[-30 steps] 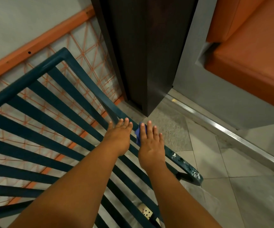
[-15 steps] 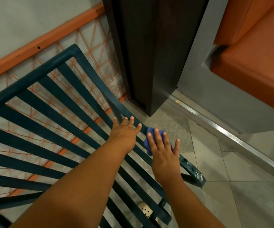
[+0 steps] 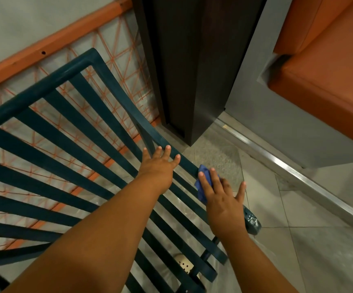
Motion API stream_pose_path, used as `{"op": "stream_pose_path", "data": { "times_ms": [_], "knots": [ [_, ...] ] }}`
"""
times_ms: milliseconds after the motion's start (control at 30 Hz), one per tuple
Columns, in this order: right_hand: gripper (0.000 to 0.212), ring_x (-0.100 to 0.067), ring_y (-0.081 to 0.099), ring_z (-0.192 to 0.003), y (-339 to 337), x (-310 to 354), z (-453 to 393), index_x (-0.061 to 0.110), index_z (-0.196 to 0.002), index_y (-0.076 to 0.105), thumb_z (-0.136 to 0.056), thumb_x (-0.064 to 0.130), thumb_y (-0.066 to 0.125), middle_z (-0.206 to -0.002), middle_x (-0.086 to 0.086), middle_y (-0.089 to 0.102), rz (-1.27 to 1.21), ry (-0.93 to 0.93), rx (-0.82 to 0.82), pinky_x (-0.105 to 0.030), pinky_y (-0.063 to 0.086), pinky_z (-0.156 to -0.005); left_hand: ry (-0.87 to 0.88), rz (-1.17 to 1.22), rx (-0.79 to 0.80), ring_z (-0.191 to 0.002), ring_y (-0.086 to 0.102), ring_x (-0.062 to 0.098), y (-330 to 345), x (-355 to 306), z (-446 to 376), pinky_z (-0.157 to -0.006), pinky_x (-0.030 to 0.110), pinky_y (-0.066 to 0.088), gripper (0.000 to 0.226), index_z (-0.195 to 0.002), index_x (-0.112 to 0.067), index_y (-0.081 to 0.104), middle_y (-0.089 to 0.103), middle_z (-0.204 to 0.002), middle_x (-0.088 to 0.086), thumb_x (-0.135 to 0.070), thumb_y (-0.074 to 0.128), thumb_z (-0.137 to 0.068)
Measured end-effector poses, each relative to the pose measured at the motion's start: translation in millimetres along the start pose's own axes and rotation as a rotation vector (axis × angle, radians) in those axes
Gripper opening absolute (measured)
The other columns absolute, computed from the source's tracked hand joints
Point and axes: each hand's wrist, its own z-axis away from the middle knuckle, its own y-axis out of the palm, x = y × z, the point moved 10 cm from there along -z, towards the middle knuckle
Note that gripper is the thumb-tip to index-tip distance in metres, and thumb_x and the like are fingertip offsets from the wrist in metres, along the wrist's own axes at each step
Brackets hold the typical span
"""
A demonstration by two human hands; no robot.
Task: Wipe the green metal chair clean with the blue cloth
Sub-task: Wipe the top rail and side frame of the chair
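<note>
The dark green metal chair (image 3: 69, 127) fills the left and middle of the head view, its slats running diagonally. My left hand (image 3: 157, 166) lies flat on the slats by the right side rail, fingers spread, nothing held. My right hand (image 3: 222, 199) presses the blue cloth (image 3: 202, 182) flat onto the right side rail, fingers splayed over it. Only a small part of the cloth shows past my fingers. The rail's lower end (image 3: 251, 222) is speckled with white marks.
A dark wooden post (image 3: 184, 70) stands just beyond the chair. An orange padded bench (image 3: 328, 66) on a grey base is at the right, with a metal floor strip (image 3: 298, 172) below it. The floor (image 3: 319, 240) is grey tile. A beige perforated shoe (image 3: 184, 265) shows under the slats.
My right hand has slid the cloth down the side rail toward its speckled end, with its fingers spreading wider. My left hand stays on the slats.
</note>
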Motion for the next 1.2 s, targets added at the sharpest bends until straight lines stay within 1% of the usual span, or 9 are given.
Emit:
{"op": "stream_pose_path", "data": {
  "times_ms": [100,167,233,400,567,800,933,1033,1200],
  "knots": [
    [0.058,-0.026,0.048,-0.125,-6,-19,-15,0.023,-0.145,0.024,-0.095,0.044,0.045,-0.136,-0.007,0.049,-0.163,0.16,-0.026,-0.056,0.011,-0.113,0.003,-0.001,-0.003,-0.145,-0.013,0.032,0,0,0,-0.111,0.061,-0.001,0.106,-0.15,-0.032,-0.01,-0.018,-0.158,0.009,-0.005,0.066,-0.082],
    [0.038,-0.025,0.059,-0.098,-10,-21,-33,0.019,-0.11,0.049,-0.092,0.051,0.043,-0.097,-0.004,0.061,-0.223,0.204,0.009,-0.049,0.036,-0.098,0.004,0.003,0.004,-0.144,-0.014,0.032,0,0,1,-0.111,0.061,-0.001,0.106,-0.15,-0.032,-0.011,-0.018,-0.157,0.009,-0.005,0.066,-0.082],
    [0.037,-0.022,0.057,-0.083,-9,-21,-46,0.02,-0.094,0.05,-0.09,0.057,0.042,-0.083,-0.001,0.056,-0.243,0.183,0.098,-0.043,0.044,-0.083,-0.001,0.005,-0.004,-0.144,-0.015,0.032,-2,-1,2,-0.111,0.061,-0.002,0.103,-0.15,-0.031,-0.01,-0.018,-0.157,0.009,-0.006,0.064,-0.083],
    [0.046,-0.024,0.058,-0.104,13,-36,-49,0.016,-0.122,0.054,-0.097,0.051,0.035,-0.114,-0.007,0.062,-0.781,0.204,0.48,-0.041,0.043,-0.098,-0.001,0.129,-0.097,-0.144,-0.016,0.028,-4,-11,10,-0.112,0.059,-0.006,0.093,-0.151,-0.026,-0.008,-0.016,-0.158,0.007,-0.008,0.056,-0.086],
    [0.037,-0.025,0.06,-0.093,21,-49,-44,0.011,-0.108,0.055,-0.097,0.045,0.044,-0.097,-0.009,0.063,-0.978,0.378,0.682,-0.039,0.045,-0.086,0.104,0.171,-0.135,-0.145,-0.017,0.021,8,-48,22,-0.115,0.056,-0.005,0.093,-0.15,-0.025,-0.012,-0.021,-0.157,0.0,-0.002,0.051,-0.085],
    [0.029,-0.025,0.06,-0.101,9,-14,-72,0.028,-0.124,0.049,-0.097,0.039,0.044,-0.107,-0.004,0.063,-0.632,0.174,0.278,-0.042,0.041,-0.095,0.092,0.168,-0.126,-0.146,-0.013,0.02,7,-50,17,-0.115,0.056,-0.004,0.091,-0.151,-0.025,-0.008,-0.02,-0.158,-0.002,0.0,0.051,-0.086],
    [0.055,-0.022,0.054,-0.114,2,-21,-27,0.034,-0.137,0.03,-0.089,0.033,0.058,-0.122,0.003,0.055,-0.258,0.101,0.089,-0.061,0.016,-0.11,0.099,0.177,-0.119,-0.145,-0.014,0.019,8,-50,17,-0.115,0.057,-0.004,0.093,-0.15,-0.026,-0.011,-0.022,-0.157,-0.003,0.002,0.049,-0.086],
    [0.033,-0.023,0.056,-0.112,8,-43,-25,0.029,-0.123,0.044,-0.098,0.049,0.034,-0.115,0.001,0.061,-0.367,0.178,0.225,-0.062,0.006,-0.112,0.124,0.175,-0.12,-0.145,-0.014,0.019,7,-47,17,-0.114,0.058,-0.004,0.096,-0.15,-0.027,-0.011,-0.021,-0.157,-0.003,0.004,0.051,-0.084],
    [0.056,-0.03,0.053,-0.116,15,-48,-51,0.021,-0.124,0.052,-0.097,0.058,0.021,-0.12,-0.01,0.061,-0.342,0.304,0.436,-0.057,0.024,-0.11,0.097,0.137,-0.125,-0.146,-0.012,0.019,5,-48,16,-0.113,0.06,-0.006,0.094,-0.15,-0.028,-0.011,-0.018,-0.158,-0.002,0.0,0.051,-0.086]
  ]
}}
